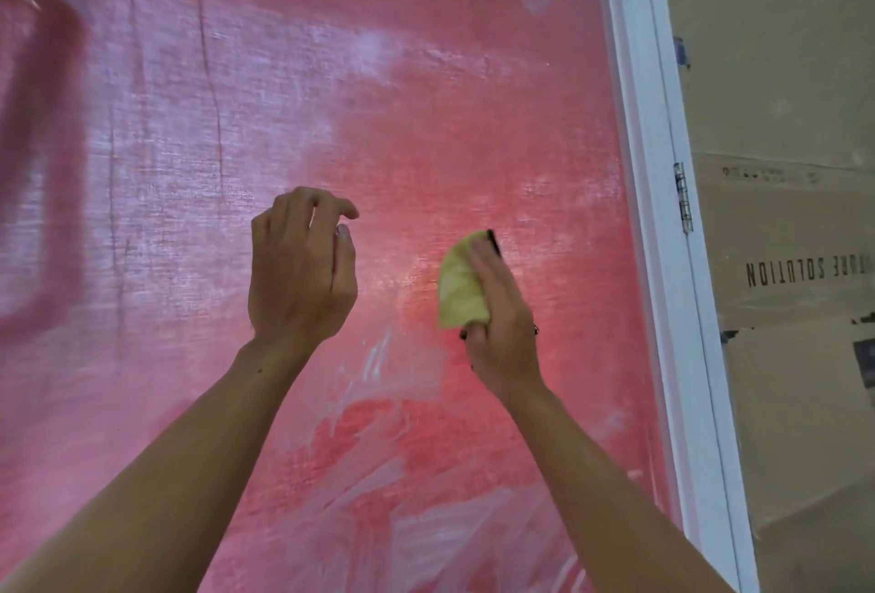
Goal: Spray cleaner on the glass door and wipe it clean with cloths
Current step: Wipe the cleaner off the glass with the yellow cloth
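The glass door (331,95) fills the view, with pink-red fabric showing through it and white smears of cleaner across its lower part. My right hand (497,318) presses a folded yellow cloth (457,284) flat against the glass right of centre. The fingers lie over the cloth and the thumb is tucked under its lower edge. My left hand (298,261) is raised close to the glass at centre, left of the cloth, fingers loosely curled with nothing in them. No spray bottle is in view.
The door's white frame (663,213) runs down the right side with a metal hinge (683,199). Beyond it stand brown cardboard boxes (795,261) with printed lettering. A dark pink rounded shape (42,166) shows on the glass at far left.
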A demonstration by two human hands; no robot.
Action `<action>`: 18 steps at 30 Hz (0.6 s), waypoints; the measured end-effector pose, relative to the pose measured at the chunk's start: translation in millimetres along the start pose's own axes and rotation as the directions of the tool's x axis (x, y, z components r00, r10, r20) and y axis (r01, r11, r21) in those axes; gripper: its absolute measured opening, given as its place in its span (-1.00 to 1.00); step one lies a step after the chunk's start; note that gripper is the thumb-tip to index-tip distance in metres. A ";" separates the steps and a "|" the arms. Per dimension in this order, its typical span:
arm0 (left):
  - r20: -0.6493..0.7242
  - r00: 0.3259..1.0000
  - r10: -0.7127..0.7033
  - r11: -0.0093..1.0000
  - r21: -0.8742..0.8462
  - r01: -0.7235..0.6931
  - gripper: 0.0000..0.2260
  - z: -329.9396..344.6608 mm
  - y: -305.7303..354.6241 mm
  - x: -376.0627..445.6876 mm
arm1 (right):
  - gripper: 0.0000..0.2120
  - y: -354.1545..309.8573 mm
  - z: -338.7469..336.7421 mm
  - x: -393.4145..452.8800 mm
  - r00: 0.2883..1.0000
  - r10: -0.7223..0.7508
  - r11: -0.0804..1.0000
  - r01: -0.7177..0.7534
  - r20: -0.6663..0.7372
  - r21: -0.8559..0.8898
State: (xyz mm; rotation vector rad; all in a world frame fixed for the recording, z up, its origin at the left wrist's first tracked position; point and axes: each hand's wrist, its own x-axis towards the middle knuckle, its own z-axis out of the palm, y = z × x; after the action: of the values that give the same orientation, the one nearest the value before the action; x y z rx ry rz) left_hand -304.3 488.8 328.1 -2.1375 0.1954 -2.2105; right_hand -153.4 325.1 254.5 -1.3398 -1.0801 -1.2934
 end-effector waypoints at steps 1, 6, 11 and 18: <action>0.001 1.000 0.001 1.000 -0.005 -0.001 -0.77 -0.3 -0.2 0.0 | -0.18 -8.7 6.7 4.3 0.989 0.124 0.992 -0.122 -0.082 0.027; 0.002 1.000 0.018 0.999 -0.034 -0.018 -0.77 -1.7 -2.9 -0.7 | -0.51 -48.6 43.9 -29.8 0.981 -0.192 0.981 0.192 -0.025 -0.003; 0.026 1.000 0.011 0.995 -0.097 -0.009 -0.77 -3.3 -5.2 0.0 | -0.57 -64.4 51.5 -105.0 0.810 -0.520 0.853 0.509 0.270 0.116; 0.064 0.998 0.015 0.995 -0.095 -0.009 -0.77 -6.4 -6.2 -1.1 | -0.61 -53.2 32.7 -84.7 0.878 -0.401 0.913 0.406 0.262 0.036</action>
State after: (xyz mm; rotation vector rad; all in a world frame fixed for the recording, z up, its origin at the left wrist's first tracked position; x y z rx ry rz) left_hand -310.3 495.4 327.6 -2.2461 0.3144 -2.1634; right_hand -204.9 367.4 173.1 -1.3741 -1.6035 -1.4517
